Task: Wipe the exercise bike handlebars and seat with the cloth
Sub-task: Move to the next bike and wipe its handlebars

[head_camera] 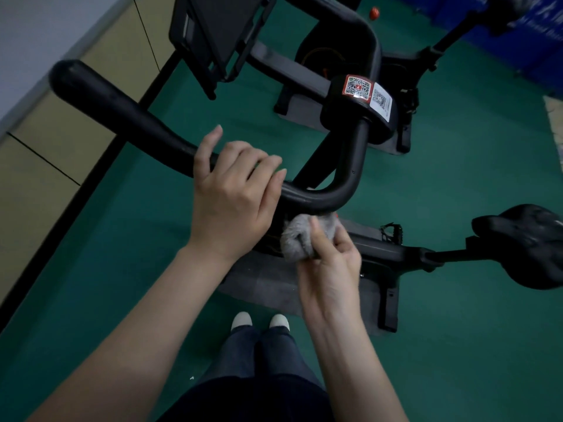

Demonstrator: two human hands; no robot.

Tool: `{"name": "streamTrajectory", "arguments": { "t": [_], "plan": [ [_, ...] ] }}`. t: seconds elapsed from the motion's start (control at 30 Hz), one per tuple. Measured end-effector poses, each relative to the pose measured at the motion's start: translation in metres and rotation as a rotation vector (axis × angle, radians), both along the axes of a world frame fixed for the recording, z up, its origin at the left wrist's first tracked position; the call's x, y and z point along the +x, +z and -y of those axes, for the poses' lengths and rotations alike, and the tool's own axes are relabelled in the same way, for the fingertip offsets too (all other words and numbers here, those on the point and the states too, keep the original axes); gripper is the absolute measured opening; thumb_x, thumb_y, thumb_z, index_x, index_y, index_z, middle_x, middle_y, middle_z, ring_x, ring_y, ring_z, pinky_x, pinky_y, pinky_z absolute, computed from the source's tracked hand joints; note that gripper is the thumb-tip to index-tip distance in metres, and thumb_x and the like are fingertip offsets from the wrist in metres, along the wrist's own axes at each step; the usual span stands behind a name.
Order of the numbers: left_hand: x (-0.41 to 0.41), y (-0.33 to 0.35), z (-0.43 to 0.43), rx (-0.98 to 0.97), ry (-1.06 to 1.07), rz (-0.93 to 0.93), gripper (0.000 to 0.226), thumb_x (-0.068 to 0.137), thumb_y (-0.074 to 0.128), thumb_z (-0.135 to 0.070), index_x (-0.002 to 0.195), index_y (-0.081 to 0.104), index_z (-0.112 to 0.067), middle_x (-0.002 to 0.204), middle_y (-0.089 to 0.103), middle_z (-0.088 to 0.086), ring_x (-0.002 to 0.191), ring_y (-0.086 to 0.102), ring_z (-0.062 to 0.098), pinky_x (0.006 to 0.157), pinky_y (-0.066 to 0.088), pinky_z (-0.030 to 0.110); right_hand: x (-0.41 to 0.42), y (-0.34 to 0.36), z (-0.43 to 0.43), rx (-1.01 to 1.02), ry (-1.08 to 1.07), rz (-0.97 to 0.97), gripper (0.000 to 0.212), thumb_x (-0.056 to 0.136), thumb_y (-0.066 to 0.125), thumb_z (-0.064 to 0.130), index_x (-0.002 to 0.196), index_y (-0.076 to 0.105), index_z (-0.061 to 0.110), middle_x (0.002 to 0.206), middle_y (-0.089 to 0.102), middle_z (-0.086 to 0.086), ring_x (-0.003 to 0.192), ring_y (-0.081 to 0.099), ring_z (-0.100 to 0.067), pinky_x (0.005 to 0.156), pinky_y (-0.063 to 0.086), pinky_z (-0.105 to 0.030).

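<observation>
**Now at the near bend: cloth under the bar, seat not yet reached**

Seemingly mid-wipe, the person stood beside the bike. The left hand [231,196] lay over the near arm of the handlebars [122,117], fingers curled across the bar and thumb lifted clear. The right hand [332,263] pinched a bunched grey cloth [300,236] between thumb and fingers, just beneath the bar's U-shaped bend. In the dim view, actual contact between cloth and bar could not be confirmed.

Likely faults, as judged:
- The cloth was wadded small, so only a narrow patch would meet the tube and streaks could be missed.
- The stretch under the left hand would go unwiped unless that hand moved.
- A light pinch could let the cloth drop onto the grey mat [265,287] below.

The seat [530,242] stood well apart to the right on its post and appeared still to be done.

Around the work:
- The central clamp with its QR labels [358,88] interrupted the bar between near and far arms and would break any continuous stroke.
- A dark device holder [219,35] stood beyond the bars.
- A pedal [391,233] sat low beside the frame.
- A second machine [457,35] and a small red object [374,13] rested farther off on the green floor [457,184].
</observation>
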State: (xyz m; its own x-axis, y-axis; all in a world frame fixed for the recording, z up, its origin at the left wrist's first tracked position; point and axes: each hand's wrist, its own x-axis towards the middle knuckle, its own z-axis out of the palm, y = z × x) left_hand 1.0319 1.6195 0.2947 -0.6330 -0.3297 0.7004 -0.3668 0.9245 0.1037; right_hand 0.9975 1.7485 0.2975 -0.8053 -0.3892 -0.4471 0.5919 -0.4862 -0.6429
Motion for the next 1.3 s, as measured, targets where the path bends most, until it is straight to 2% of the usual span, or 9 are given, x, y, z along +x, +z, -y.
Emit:
{"name": "streamTrajectory", "arguments": {
  "t": [0.13, 0.23, 0.37, 0.47, 0.63, 0.73, 0.97, 1.17, 1.3],
  "plan": [
    [-0.001, -0.003, -0.001, -0.011, 0.009, 0.001, 0.036, 0.101, 0.042, -0.025, 0.083, 0.070, -0.011, 0.079, 0.068, 0.001, 0.080, 0.061, 0.023, 0.106, 0.026, 0.039, -0.003, -0.004, -0.001, 0.266, -0.179, -0.152, 0.040, 0.090, 0.060, 0.002, 0.128, 0.050, 0.004, 0.122, 0.064, -0.016, 0.115, 0.060, -0.025, 0.104, 0.046, -0.039],
    [-0.001, -0.003, -0.001, -0.018, 0.017, -0.013, 0.035, 0.100, 0.044, -0.023, 0.078, 0.068, -0.012, 0.076, 0.067, 0.001, 0.078, 0.060, 0.024, 0.099, 0.029, 0.037, 0.013, -0.006, 0.004, 0.580, -0.284, -0.437, 0.031, 0.088, 0.064, 0.005, 0.118, 0.060, 0.014, 0.122, 0.064, -0.003, 0.119, 0.057, -0.010, 0.108, 0.041, -0.035],
    [0.000, -0.004, -0.001, -0.028, 0.013, -0.025, 0.034, 0.100, 0.043, -0.023, 0.077, 0.066, -0.013, 0.075, 0.066, 0.000, 0.076, 0.059, 0.024, 0.090, 0.030, 0.036, 0.001, -0.007, 0.000, 0.801, -0.375, -0.896, 0.032, 0.087, 0.063, -0.001, 0.119, 0.062, 0.003, 0.124, 0.059, -0.011, 0.122, 0.053, -0.016, 0.105, 0.040, -0.026],
    [-0.001, -0.003, 0.000, -0.031, 0.018, -0.034, 0.034, 0.100, 0.043, -0.022, 0.075, 0.065, -0.013, 0.073, 0.066, 0.000, 0.075, 0.059, 0.024, 0.087, 0.030, 0.036, -0.017, 0.000, 0.003, 0.945, -0.259, -1.231, 0.026, 0.086, 0.060, -0.008, 0.111, 0.066, -0.004, 0.117, 0.061, -0.014, 0.112, 0.054, -0.024, 0.101, 0.042, -0.028],
    [-0.002, -0.004, -0.001, -0.036, 0.022, -0.046, 0.034, 0.100, 0.043, -0.021, 0.075, 0.066, -0.013, 0.074, 0.066, 0.000, 0.075, 0.060, 0.025, 0.086, 0.030, 0.036, -0.022, 0.010, -0.004, 0.958, 0.035, -1.533, 0.025, 0.086, 0.054, -0.009, 0.106, 0.067, -0.001, 0.109, 0.064, -0.010, 0.104, 0.051, -0.025, 0.097, 0.040, -0.030],
    [-0.003, -0.004, -0.001, -0.042, 0.018, -0.055, 0.033, 0.099, 0.044, -0.020, 0.075, 0.065, -0.012, 0.074, 0.066, 0.000, 0.074, 0.060, 0.025, 0.085, 0.030, 0.037, -0.031, 0.015, -0.012, 0.909, 0.183, -1.623, 0.024, 0.086, 0.055, -0.008, 0.106, 0.067, -0.001, 0.109, 0.064, -0.011, 0.102, 0.052, -0.025, 0.096, 0.040, -0.028],
    [-0.003, -0.005, -0.001, -0.034, 0.020, -0.055, 0.033, 0.099, 0.044, -0.020, 0.075, 0.065, -0.012, 0.073, 0.066, 0.000, 0.074, 0.060, 0.024, 0.086, 0.030, 0.036, -0.020, 0.010, -0.009, 0.875, 0.067, -1.544, 0.026, 0.082, 0.059, -0.014, 0.103, 0.069, -0.003, 0.107, 0.065, -0.013, 0.101, 0.055, -0.029, 0.094, 0.043, -0.033],
    [-0.001, -0.005, 0.001, -0.023, 0.007, -0.038, 0.033, 0.099, 0.043, -0.020, 0.076, 0.065, -0.013, 0.074, 0.066, -0.001, 0.075, 0.059, 0.024, 0.087, 0.029, 0.035, -0.062, 0.035, -0.014, 1.048, 0.283, -1.579, 0.018, 0.087, 0.061, -0.003, 0.101, 0.070, 0.002, 0.102, 0.067, -0.007, 0.097, 0.054, -0.026, 0.085, 0.037, -0.018],
    [-0.002, -0.005, -0.001, -0.013, 0.016, -0.043, 0.033, 0.099, 0.044, -0.019, 0.075, 0.065, -0.012, 0.073, 0.066, 0.000, 0.075, 0.059, 0.024, 0.087, 0.029, 0.036, -0.086, 0.060, 0.000, 1.207, 0.629, -1.553, 0.020, 0.085, 0.060, 0.001, 0.099, 0.072, 0.009, 0.097, 0.068, -0.008, 0.095, 0.054, -0.029, 0.075, 0.031, -0.020]
  ]
}}
